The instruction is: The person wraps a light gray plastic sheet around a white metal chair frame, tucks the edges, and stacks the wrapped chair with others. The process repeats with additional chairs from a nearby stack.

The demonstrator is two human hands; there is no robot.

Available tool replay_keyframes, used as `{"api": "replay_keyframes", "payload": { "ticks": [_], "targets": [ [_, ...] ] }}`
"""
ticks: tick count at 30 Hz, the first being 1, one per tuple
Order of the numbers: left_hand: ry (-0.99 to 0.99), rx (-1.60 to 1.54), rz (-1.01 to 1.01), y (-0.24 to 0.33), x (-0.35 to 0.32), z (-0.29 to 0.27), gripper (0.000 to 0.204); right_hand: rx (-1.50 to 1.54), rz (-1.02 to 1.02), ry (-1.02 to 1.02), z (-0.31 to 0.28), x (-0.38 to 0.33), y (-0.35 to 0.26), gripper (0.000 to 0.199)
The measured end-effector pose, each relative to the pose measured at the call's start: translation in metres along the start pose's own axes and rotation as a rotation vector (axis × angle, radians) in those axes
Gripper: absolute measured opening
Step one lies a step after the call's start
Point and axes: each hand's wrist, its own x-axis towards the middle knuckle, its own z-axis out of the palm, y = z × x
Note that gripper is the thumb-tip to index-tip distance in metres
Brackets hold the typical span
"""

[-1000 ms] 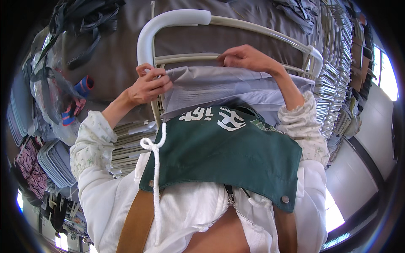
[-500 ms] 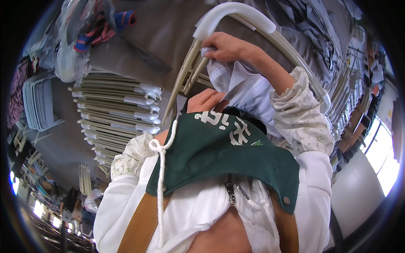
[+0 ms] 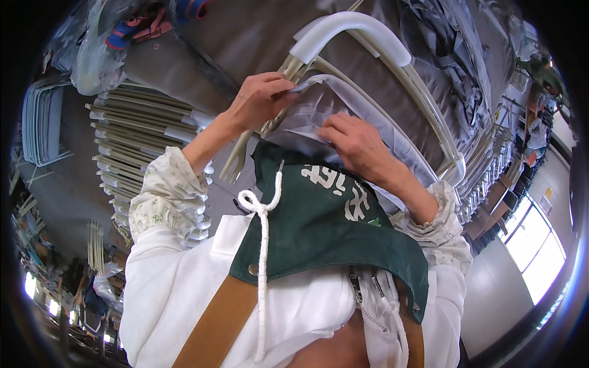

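A beige tubular chair frame (image 3: 423, 101) stands before me, its top bend wrapped in white plastic (image 3: 353, 27). Light grey fabric (image 3: 343, 92) lies inside the frame, partly over an inner tube. My left hand (image 3: 261, 98), at the frame's left upright, pinches the upper left edge of this fabric. Lower and to the right, my right hand (image 3: 356, 144) is closed with curled fingers at a fold of the same fabric; its fingertips are partly hidden. The green apron (image 3: 319, 208) on my chest covers the lower part of the fabric.
Folded beige frames (image 3: 141, 135) with white wrapped ends are stacked at the left. Pale bent tubes (image 3: 43, 126) stand farther left. Dark grey fabric (image 3: 460, 67) is heaped at the right, with more metal frames (image 3: 491, 159) below it. Clear plastic wrap (image 3: 98, 55) lies at the far left.
My left hand has risen to the fabric's upper left edge. My right hand has left that corner and come down onto the fabric's middle. The fabric now spreads wider within the frame.
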Motion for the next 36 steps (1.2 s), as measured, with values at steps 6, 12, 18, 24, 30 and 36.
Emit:
{"api": "replay_keyframes", "payload": {
  "ticks": [6,12,18,24,30,36],
  "targets": [
    [-0.090,-0.001,0.415,-0.005,0.015,-0.012,0.023,-0.226,-0.156,0.491,-0.018,-0.029,0.023,0.029],
    [-0.450,0.070,0.753,0.002,0.013,-0.008,0.023,-0.148,-0.404,0.394,-0.004,-0.012,0.029,0.024],
    [-0.381,0.240,0.678,0.008,-0.016,0.015,0.021,0.743,0.474,0.277,0.019,0.021,0.069,0.029],
    [-0.123,-0.252,-0.099,0.044,0.007,0.000,0.041,0.370,0.337,0.185,0.069,0.027,0.060,0.025],
    [-0.161,0.087,0.001,0.016,-0.012,0.048,0.040,0.040,0.444,0.249,0.069,-0.096,0.071,0.022],
    [-0.297,0.014,-0.198,0.017,0.006,0.020,0.037,-0.527,0.891,0.311,0.087,-0.487,0.180,0.018]
  ]
}}
